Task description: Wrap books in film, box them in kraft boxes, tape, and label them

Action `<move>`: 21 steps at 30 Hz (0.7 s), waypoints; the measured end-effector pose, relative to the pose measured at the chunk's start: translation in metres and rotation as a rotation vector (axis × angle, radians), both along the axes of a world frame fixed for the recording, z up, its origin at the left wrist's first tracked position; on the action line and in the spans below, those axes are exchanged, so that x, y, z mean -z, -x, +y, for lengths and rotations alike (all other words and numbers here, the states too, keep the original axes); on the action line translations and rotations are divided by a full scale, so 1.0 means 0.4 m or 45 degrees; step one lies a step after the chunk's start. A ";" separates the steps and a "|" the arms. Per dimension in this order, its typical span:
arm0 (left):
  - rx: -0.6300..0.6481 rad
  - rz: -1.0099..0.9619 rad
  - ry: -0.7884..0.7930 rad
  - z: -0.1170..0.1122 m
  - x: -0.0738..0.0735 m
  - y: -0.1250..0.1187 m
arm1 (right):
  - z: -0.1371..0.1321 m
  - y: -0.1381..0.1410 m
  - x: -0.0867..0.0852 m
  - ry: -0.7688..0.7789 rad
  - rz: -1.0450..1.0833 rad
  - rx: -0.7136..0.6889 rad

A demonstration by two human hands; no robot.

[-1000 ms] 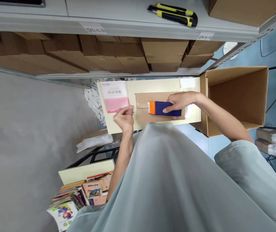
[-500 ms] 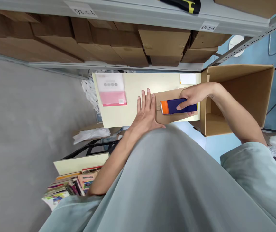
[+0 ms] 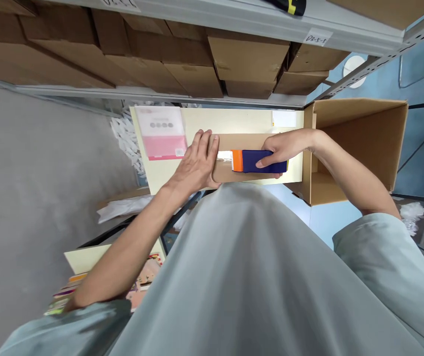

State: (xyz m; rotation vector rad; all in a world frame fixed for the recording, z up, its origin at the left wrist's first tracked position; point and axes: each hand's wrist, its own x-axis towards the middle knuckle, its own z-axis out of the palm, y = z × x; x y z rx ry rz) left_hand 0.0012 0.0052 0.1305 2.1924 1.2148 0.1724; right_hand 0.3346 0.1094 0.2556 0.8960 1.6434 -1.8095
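Note:
A flat brown cardboard box (image 3: 241, 140) lies lengthwise on the cream board (image 3: 212, 116) in front of me. My right hand (image 3: 280, 148) is wrapped round a navy and orange tape dispenser (image 3: 249, 161), held low over the box with its orange end facing left. A shiny whitish strip (image 3: 224, 155), apparently tape, runs left from that end along the box. Across the box's left end rests my left hand (image 3: 199, 160), fingers stretched out, thumb at the near edge. Whether it touches the strip's end is hidden.
A pink and white packet (image 3: 162, 133) lies on the board's left part, a white card (image 3: 284, 118) at its far right. An open cardboard carton (image 3: 360, 133) stands at the right. Shelves with brown boxes (image 3: 247, 57) run along the back. Books (image 3: 145, 282) are stacked lower left.
The dispenser and my right hand have shifted left in view. My left hand has moved further left, round the box's end. The box lies straighter, and the shiny strip now shows beside the dispenser.

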 end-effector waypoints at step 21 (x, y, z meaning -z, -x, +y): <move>-0.098 -0.108 0.095 0.021 0.033 0.145 | 0.006 -0.276 -0.103 -0.071 -0.248 0.094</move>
